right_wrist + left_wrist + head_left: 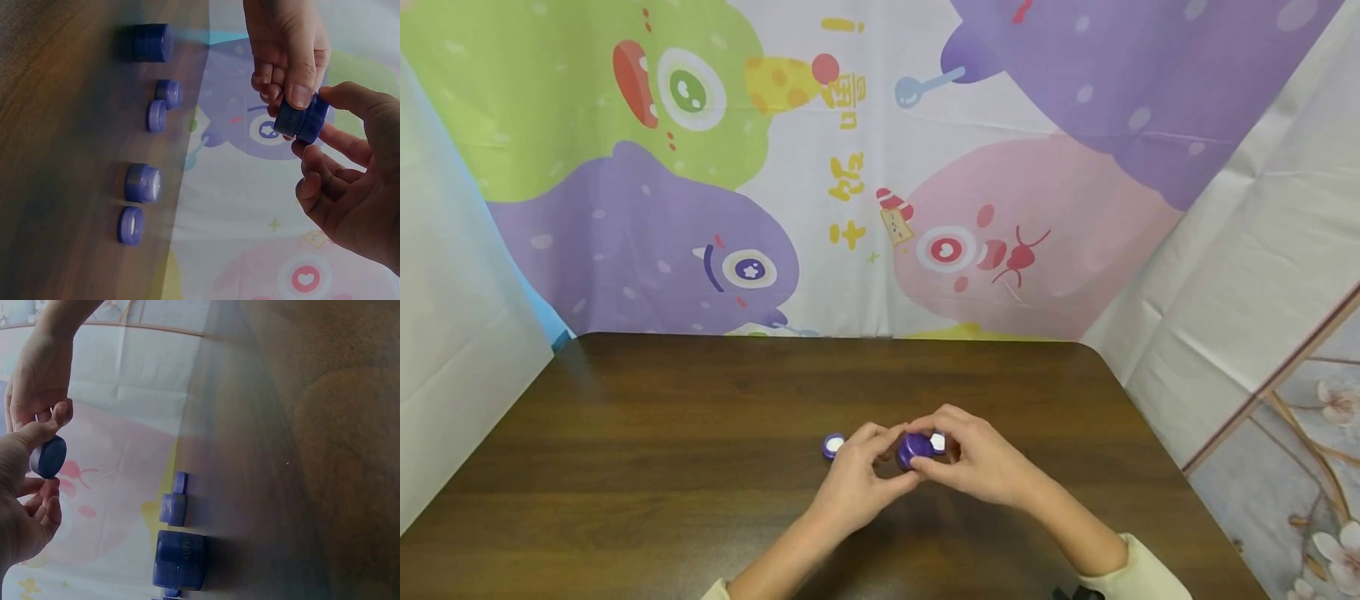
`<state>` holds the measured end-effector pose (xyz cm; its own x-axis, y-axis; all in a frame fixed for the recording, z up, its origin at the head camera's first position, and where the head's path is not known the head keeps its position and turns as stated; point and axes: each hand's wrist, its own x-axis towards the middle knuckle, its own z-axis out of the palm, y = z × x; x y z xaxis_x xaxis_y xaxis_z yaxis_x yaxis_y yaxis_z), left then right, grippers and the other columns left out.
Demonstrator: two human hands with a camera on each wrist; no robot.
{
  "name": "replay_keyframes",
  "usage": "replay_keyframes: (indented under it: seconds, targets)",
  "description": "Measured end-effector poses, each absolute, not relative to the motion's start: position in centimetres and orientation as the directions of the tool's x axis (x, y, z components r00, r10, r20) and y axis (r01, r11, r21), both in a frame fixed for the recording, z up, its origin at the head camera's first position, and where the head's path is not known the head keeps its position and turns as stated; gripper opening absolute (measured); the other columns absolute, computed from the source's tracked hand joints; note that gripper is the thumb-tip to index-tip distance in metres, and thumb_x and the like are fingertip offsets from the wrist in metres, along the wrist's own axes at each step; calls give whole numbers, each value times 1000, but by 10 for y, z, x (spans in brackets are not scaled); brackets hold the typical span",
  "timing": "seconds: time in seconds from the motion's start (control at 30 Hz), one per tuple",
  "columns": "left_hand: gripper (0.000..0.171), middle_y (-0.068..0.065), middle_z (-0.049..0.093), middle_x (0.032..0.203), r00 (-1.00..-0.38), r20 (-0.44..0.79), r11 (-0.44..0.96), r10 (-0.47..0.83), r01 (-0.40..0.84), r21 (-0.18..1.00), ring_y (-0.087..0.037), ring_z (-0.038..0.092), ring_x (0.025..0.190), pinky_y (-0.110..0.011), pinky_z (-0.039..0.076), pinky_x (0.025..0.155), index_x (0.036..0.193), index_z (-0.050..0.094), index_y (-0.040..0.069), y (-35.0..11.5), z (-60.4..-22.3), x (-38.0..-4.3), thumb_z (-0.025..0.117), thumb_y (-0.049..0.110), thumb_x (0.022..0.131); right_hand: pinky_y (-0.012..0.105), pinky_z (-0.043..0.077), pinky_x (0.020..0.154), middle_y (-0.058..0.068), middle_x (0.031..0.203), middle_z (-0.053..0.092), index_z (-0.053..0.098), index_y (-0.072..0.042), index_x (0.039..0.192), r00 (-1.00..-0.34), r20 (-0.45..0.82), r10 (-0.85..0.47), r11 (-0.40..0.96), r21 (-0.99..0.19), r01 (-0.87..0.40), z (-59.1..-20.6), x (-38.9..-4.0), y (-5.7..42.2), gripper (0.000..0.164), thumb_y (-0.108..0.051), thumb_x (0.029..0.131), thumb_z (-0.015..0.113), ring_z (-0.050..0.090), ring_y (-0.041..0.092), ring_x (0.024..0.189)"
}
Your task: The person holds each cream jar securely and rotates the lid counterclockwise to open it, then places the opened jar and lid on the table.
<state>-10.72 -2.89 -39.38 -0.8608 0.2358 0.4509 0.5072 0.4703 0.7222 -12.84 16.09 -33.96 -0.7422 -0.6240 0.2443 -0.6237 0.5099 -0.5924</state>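
Note:
Both hands hold a small purple jar (pixel 915 451) above the table. In the right wrist view, the thumb and fingers of my left hand (pixel 856 479) grip the jar body (pixel 289 119). My right hand (pixel 988 457) pinches the lid (pixel 314 117) at the jar's mouth. The left wrist view shows the lid's round top (pixel 55 456) between the two hands. Below them on the table, an open purple jar (pixel 142 183) shows white at its mouth, beside a loose lid (pixel 131 225).
A larger purple jar (pixel 150 43) stands upright on the brown table (pixel 662 500). Near it are another small jar (pixel 170 94) and a loose lid (pixel 156 117). A cartoon-printed cloth (pixel 850 292) hangs behind the table's far edge.

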Motion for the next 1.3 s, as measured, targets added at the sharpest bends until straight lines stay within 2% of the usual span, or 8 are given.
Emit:
replay_keyframes:
  seconds: [0.23,0.37,0.53,0.63,0.8,0.9,1.07,1.3]
  targets:
    - [38,-1,65,87,-829,519,439,209,554,707,-11,59,74,-22,52,64,104,69,4,-28,-394,-108,80,19,71,19,45,55,-4,105,58,61,-15,117,-725,228,-650,489,-604,-629,-338,-128,162,36,-11,82,67,47,2,66]
    - [35,-2,66,90,-825,523,416,214,561,716,-12,59,75,-22,52,65,102,70,4,-29,-394,-107,79,16,70,19,45,56,-2,112,57,58,-16,121,-731,212,-648,489,-621,-613,-337,-126,161,39,-22,85,69,47,3,66]
    - [30,0,65,89,-813,543,407,210,578,707,-9,58,75,-20,51,64,99,71,8,-29,-393,-107,78,15,71,18,43,54,-5,98,60,62,-16,116,-769,242,-592,525,-607,-596,-336,-127,161,39,-35,83,70,45,3,65]
    - [30,0,65,89,-807,553,400,209,586,705,-10,58,74,-21,51,64,99,70,7,-29,-392,-106,78,16,71,18,43,54,-5,93,59,64,-15,112,-763,245,-599,529,-593,-606,-336,-127,162,32,-28,83,70,45,3,65]
    - [34,-1,64,89,-813,542,384,211,579,719,-16,59,74,-24,52,64,103,70,4,-29,-393,-105,78,15,72,19,45,56,-3,108,57,59,-17,120,-729,207,-652,495,-612,-617,-335,-126,162,38,-13,83,67,47,3,66]
    - [33,0,64,89,-819,535,381,208,572,726,-15,59,74,-23,51,65,103,70,6,-29,-393,-105,77,14,72,19,45,55,-3,112,57,57,-17,123,-735,212,-644,493,-619,-611,-335,-125,162,40,-18,85,68,47,4,65]
    - [30,1,64,89,-820,537,382,196,569,729,-12,58,75,-23,51,65,100,71,7,-29,-394,-105,77,12,71,18,42,54,-5,96,59,62,-15,115,-764,252,-594,523,-600,-605,-336,-126,162,38,-32,83,71,44,3,64]
    - [34,1,64,88,-828,524,386,198,557,735,-14,59,73,-22,50,63,103,71,5,-28,-392,-104,77,15,71,18,45,56,-4,105,57,60,-18,118,-723,224,-654,489,-604,-630,-335,-125,163,38,-11,82,68,47,3,66]
